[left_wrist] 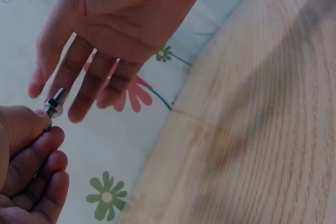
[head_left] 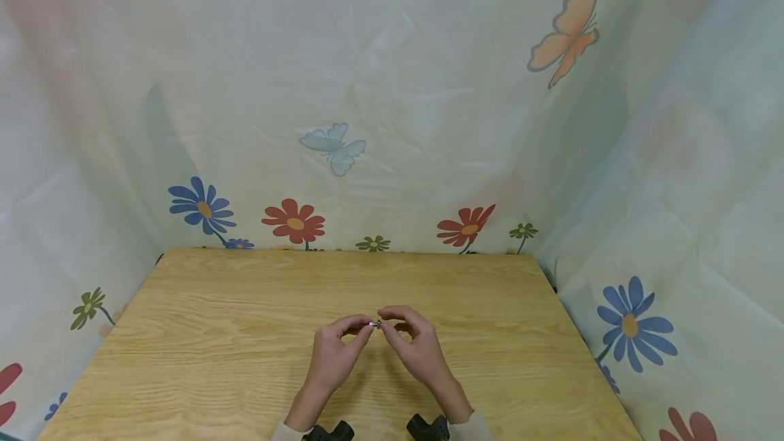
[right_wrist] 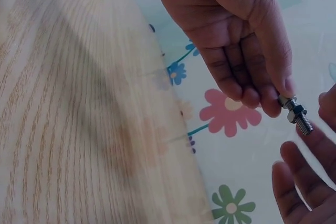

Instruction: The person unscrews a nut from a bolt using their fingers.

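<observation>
A small silver metal bolt (head_left: 375, 324) with a hex nut (left_wrist: 53, 107) threaded partway along its shaft is held above the table. My left hand (head_left: 333, 354) pinches one end of it between thumb and fingertips, which partly hide that end. The bare threads (right_wrist: 305, 126) point toward my right hand (head_left: 422, 352). That hand's thumb and fingers are spread around the threaded end without gripping it. In the left wrist view the right hand (left_wrist: 118, 27) has its fingers extended and parted.
A light wooden table (head_left: 245, 291) lies below both hands. Behind it and at its sides hangs a pale curtain (head_left: 398, 73) printed with flowers and butterflies. Black devices (head_left: 429, 427) are worn at both wrists, beside light sleeves (head_left: 471, 429).
</observation>
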### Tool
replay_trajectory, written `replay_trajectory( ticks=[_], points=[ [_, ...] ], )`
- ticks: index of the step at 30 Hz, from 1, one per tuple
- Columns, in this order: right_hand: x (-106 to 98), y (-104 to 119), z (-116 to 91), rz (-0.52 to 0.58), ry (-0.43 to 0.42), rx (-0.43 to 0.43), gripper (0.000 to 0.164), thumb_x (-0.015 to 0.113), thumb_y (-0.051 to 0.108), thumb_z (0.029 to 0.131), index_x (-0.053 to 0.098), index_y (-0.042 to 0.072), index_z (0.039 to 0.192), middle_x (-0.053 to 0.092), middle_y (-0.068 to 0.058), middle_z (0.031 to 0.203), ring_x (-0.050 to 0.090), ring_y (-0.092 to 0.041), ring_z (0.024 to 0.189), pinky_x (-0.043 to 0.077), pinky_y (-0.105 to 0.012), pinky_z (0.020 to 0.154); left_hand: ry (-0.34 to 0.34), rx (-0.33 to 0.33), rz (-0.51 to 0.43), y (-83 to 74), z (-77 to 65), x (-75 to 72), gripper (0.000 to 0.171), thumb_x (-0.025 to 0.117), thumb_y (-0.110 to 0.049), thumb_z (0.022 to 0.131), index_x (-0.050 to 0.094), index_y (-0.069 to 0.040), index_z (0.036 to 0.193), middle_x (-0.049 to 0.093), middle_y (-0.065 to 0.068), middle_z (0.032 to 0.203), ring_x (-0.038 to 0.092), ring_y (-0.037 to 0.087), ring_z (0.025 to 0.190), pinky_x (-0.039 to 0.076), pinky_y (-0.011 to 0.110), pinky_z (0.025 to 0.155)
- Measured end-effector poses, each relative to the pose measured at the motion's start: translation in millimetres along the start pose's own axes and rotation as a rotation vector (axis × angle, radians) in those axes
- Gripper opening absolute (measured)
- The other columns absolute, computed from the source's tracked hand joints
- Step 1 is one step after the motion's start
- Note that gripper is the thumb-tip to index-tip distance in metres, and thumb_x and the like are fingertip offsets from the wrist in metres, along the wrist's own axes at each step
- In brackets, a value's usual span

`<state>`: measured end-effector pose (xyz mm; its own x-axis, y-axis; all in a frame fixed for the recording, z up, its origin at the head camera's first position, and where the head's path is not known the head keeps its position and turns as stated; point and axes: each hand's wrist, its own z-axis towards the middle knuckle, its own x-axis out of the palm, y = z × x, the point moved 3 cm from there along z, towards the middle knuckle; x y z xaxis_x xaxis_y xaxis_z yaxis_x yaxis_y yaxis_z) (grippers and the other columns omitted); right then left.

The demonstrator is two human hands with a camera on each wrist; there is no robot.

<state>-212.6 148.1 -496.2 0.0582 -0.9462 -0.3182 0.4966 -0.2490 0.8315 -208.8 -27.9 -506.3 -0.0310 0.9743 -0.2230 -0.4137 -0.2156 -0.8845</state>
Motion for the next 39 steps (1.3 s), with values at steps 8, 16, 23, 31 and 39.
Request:
replay_trajectory(
  ticks=[8,16,23,31,39],
  points=[
    [1.9,-8.3,-1.0,-0.026,0.011,0.218,0.024,0.063,0.028,0.105,0.074,0.015,0.121,0.076,-0.006,0.115,0.072,-0.023,0.107,0.058,-0.025,0.085,-0.024,0.018,0.003,0.2,-0.4,0.0,0.011,0.076,-0.017,0.095,0.080,-0.014,0.104,0.079,-0.007,0.098,0.075,0.013,0.089,0.062,0.033,0.081],
    [2.3,-11.1,-1.7,-0.034,0.016,0.274,0.028,0.059,0.031,0.106,0.078,0.014,0.097,0.077,0.001,0.091,0.072,-0.018,0.091,0.057,-0.026,0.080,-0.037,0.042,0.004,0.1,-1.4,1.0,0.012,0.077,-0.017,0.094,0.079,-0.022,0.104,0.079,-0.007,0.099,0.075,0.013,0.089,0.062,0.035,0.080],
    [1.2,-7.5,-1.0,-0.043,0.027,0.266,0.033,0.060,0.033,0.106,0.078,0.007,0.097,0.076,0.001,0.088,0.072,-0.014,0.088,0.057,-0.027,0.082,-0.033,0.067,0.029,0.7,-2.5,1.6,0.011,0.076,-0.017,0.094,0.080,-0.014,0.104,0.079,-0.006,0.098,0.074,0.012,0.088,0.063,0.038,0.078],
    [-0.5,-4.7,0.7,-0.040,0.043,0.241,0.017,0.066,0.031,0.103,0.078,0.019,0.101,0.077,-0.003,0.099,0.073,-0.018,0.092,0.058,-0.027,0.082,-0.027,0.052,0.026,-1.1,-2.4,0.8,0.011,0.076,-0.018,0.095,0.080,-0.013,0.104,0.079,-0.005,0.098,0.074,0.013,0.089,0.063,0.040,0.080],
    [-2.1,-1.4,1.6,-0.029,0.054,0.214,0.017,0.072,0.026,0.098,0.076,0.012,0.108,0.076,0.000,0.107,0.071,-0.013,0.098,0.058,-0.030,0.084,-0.026,0.056,0.030,-2.0,-2.1,0.9,0.010,0.076,-0.016,0.095,0.080,-0.011,0.102,0.079,-0.006,0.096,0.074,0.012,0.088,0.062,0.043,0.081]
  ],
)
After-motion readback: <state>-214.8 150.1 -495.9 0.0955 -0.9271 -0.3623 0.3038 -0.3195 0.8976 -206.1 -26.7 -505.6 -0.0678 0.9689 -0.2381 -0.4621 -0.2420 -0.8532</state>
